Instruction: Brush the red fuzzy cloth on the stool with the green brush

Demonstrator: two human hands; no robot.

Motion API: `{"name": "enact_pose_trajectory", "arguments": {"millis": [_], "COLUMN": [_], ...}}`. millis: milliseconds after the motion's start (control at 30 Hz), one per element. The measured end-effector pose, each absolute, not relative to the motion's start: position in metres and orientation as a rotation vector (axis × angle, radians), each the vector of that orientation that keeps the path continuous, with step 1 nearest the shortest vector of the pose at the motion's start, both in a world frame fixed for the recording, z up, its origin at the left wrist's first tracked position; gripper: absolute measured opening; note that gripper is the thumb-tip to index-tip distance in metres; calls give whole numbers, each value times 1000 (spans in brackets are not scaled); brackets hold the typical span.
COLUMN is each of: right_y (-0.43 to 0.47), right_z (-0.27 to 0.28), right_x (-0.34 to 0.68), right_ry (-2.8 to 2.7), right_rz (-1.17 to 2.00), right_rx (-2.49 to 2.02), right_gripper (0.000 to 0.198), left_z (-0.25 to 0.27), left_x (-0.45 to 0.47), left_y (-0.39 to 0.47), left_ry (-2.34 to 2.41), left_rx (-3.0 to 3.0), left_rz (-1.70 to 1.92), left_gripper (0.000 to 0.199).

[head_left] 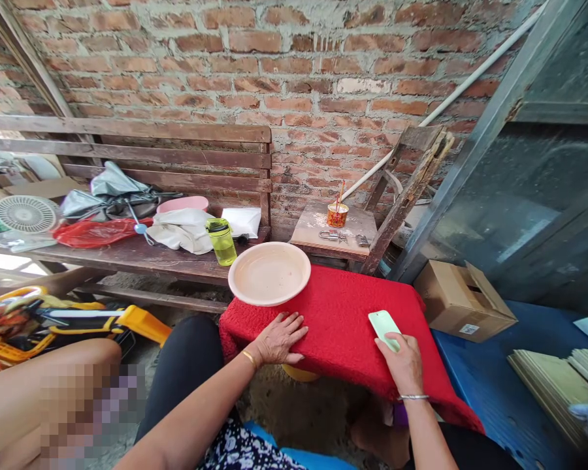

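My left hand (283, 338) lies flat on the red cloth (343, 307) that covers a low table, its fingers spread. Just beyond those fingertips stands a pale pink basin (269, 274), which seems to hold some clear water. Over the right part of the cloth, my right hand (402, 356) is closed round the lower end of a light green phone (385, 326). The phone's far end points away from me, and my palm covers the near end. Whether it touches the cloth I cannot tell.
A wooden bench (186, 147) on the left bears a yellow-green bottle (221, 243), a red bag (100, 232) and a white fan (27, 213). An old chair (318, 225) holds a paper cup and a padlock. At right sits a cardboard box (463, 297). Another person's leg (53, 385) is close on my left.
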State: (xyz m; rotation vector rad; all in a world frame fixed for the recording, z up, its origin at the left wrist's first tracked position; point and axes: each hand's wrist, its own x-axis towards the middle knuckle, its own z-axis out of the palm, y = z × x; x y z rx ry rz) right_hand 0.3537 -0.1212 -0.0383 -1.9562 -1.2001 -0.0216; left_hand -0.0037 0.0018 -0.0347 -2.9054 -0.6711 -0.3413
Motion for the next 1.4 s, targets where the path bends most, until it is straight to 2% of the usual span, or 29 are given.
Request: {"name": "enact_pose_trajectory", "arguments": {"millis": [733, 1400], "right_y": [-125, -125], "right_z": [-34, -33], "right_x": [347, 347], "right_ry": [-1446, -1373], "right_rz": [-301, -227], "right_rx": [-1958, -2024], "right_gripper": [60, 65], "left_z": [-33, -36], "left_x": [-3, -4], "left_y": [0, 1], "left_ry": [-667, -654], "left_rx": [-2928, -2926], "left_rz": [-323, -363], "left_gripper": [70, 70]}}
